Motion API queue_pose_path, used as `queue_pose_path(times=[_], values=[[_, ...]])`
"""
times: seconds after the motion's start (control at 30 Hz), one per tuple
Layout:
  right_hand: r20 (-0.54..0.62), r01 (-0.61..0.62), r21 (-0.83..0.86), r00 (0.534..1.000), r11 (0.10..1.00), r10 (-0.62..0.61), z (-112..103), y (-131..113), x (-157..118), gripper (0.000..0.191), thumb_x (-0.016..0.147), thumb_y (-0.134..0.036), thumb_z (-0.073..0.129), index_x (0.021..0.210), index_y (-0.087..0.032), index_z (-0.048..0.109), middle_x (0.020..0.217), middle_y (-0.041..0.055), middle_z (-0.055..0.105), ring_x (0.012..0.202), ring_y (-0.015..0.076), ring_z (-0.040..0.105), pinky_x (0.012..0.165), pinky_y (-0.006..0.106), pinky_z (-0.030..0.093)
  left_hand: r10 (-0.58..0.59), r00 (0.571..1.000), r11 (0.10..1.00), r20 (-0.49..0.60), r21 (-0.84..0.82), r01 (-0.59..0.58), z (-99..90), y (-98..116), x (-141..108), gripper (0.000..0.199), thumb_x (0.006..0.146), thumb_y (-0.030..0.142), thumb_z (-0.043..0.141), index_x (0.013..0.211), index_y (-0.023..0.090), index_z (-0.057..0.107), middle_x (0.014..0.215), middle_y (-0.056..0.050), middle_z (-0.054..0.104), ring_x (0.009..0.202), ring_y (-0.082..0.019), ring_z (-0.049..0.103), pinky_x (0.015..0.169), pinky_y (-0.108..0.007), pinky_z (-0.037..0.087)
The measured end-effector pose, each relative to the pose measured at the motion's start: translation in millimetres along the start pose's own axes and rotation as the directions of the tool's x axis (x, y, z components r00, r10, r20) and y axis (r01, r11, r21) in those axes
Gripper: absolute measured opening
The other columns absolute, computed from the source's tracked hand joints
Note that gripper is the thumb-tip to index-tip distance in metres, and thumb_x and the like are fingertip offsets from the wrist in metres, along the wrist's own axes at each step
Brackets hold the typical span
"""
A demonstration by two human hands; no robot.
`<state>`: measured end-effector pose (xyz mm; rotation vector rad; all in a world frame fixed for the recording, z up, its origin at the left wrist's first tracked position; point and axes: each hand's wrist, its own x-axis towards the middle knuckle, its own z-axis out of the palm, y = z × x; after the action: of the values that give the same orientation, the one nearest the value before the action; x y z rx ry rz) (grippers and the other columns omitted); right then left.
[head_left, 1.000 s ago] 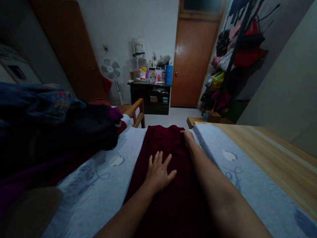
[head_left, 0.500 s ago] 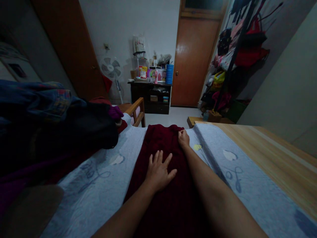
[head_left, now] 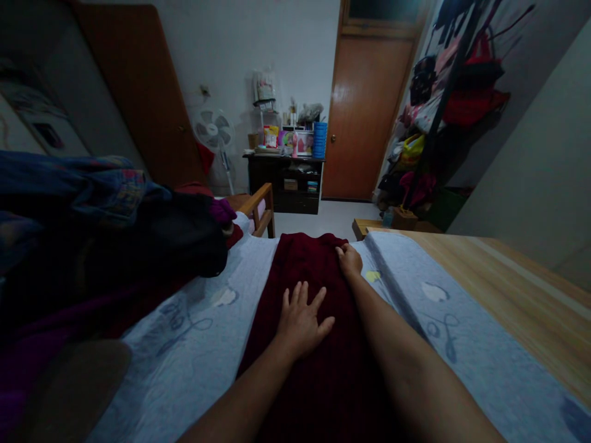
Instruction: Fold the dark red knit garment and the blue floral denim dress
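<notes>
A dark red garment (head_left: pixel 314 264), long and narrow as it lies, stretches away from me over a light blue patterned bed sheet (head_left: pixel 194 357). My left hand (head_left: pixel 302 320) rests flat on its middle with the fingers spread. At the far right corner my right hand (head_left: pixel 349 259) pinches the garment's edge, thumb and fingers closed on the cloth. The garment's near end lies in shadow between my forearms.
Heaped clothes (head_left: pixel 175 240), dark and denim, cover the bed's left side. Bare wooden board (head_left: pixel 498 264) shows along the right. Past the bed's end stand a wooden chair (head_left: pixel 263 209), a fan (head_left: pixel 215 132), a black cabinet (head_left: pixel 281 184) and a door (head_left: pixel 369 117).
The whole view has shifted slightly, so everything sits a little further right. My right hand's fingers look slightly less curled at the garment's edge. The left hand stays flat on the cloth.
</notes>
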<state>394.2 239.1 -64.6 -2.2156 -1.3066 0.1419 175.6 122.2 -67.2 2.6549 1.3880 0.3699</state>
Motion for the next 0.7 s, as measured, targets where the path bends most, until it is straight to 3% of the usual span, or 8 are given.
queue_pose_path(times=[0.17,0.27,0.33,0.37,0.43,0.53,0.7], values=[[0.064,0.044,-0.003,0.997,0.999,-0.044,-17,1,2,0.025,0.090,-0.030,0.048,0.099,-0.018,0.068,0.101,0.0085,0.069,0.097,0.0211,0.063,0.082,0.028,0.044,-0.002,1.000,1.000,-0.007,-0.003,0.001,0.3,0,0,0.070,0.087,0.070,0.036,0.148,0.037,0.031,0.155,-0.012,0.032,0.145,-0.034,0.021,0.114,-0.058,0.013],[-0.037,0.062,-0.075,0.997,0.995,-0.065,-30,-9,-11,0.035,0.083,-0.028,0.056,0.114,-0.013,0.062,0.120,0.0189,0.060,0.113,0.0308,0.054,0.092,0.039,0.042,-0.002,1.000,1.000,-0.009,0.000,0.002,-0.6,1,0,0.069,0.087,0.069,0.037,0.148,0.037,0.031,0.155,-0.011,0.032,0.145,-0.033,0.020,0.115,-0.057,0.013],[-0.143,0.174,-0.164,0.970,0.971,-0.197,-35,-18,-27,0.043,0.081,-0.026,0.057,0.121,-0.011,0.056,0.133,0.0224,0.050,0.122,0.0355,0.046,0.098,0.047,0.037,-0.002,1.000,1.000,-0.006,0.001,0.002,-1.1,1,-1,0.069,0.087,0.068,0.037,0.148,0.036,0.031,0.155,-0.011,0.032,0.145,-0.033,0.020,0.115,-0.057,0.012],[-0.142,0.260,-0.200,0.946,0.945,-0.291,-35,-22,-36,0.042,0.082,-0.023,0.055,0.122,-0.012,0.056,0.136,0.0218,0.049,0.124,0.0352,0.044,0.101,0.047,0.035,-0.002,1.000,1.000,-0.005,0.002,0.002,-1.3,1,-1,0.069,0.087,0.068,0.037,0.148,0.036,0.032,0.155,-0.011,0.032,0.145,-0.033,0.019,0.115,-0.057,0.012],[-0.023,0.401,-0.228,0.909,0.887,-0.417,-31,-29,-53,0.037,0.085,-0.021,0.050,0.120,-0.013,0.057,0.134,0.0208,0.052,0.123,0.0329,0.046,0.103,0.046,0.034,-0.004,1.000,1.000,-0.004,0.001,0.004,-1.3,1,0,0.070,0.087,0.069,0.037,0.148,0.035,0.033,0.155,-0.011,0.032,0.145,-0.033,0.020,0.115,-0.057,0.012],[0.190,0.435,-0.217,0.897,0.874,-0.400,-16,-28,-67,0.039,0.091,-0.028,0.044,0.123,-0.011,0.057,0.135,0.0216,0.053,0.126,0.0329,0.047,0.103,0.045,0.035,-0.008,1.000,1.000,-0.008,0.005,0.008,-0.9,1,0,0.069,0.086,0.069,0.039,0.146,0.035,0.037,0.155,-0.012,0.032,0.145,-0.033,0.020,0.115,-0.056,0.012],[0.269,0.467,-0.189,0.871,0.864,-0.412,6,-14,-60,0.050,0.097,-0.036,0.035,0.139,-0.010,0.046,0.150,0.0178,0.038,0.141,0.0305,0.031,0.110,0.046,0.029,-0.012,1.000,1.000,0.014,0.009,0.012,-1.9,3,0,0.068,0.087,0.067,0.041,0.147,0.036,0.034,0.156,-0.010,0.031,0.146,-0.033,0.019,0.115,-0.056,0.012]])
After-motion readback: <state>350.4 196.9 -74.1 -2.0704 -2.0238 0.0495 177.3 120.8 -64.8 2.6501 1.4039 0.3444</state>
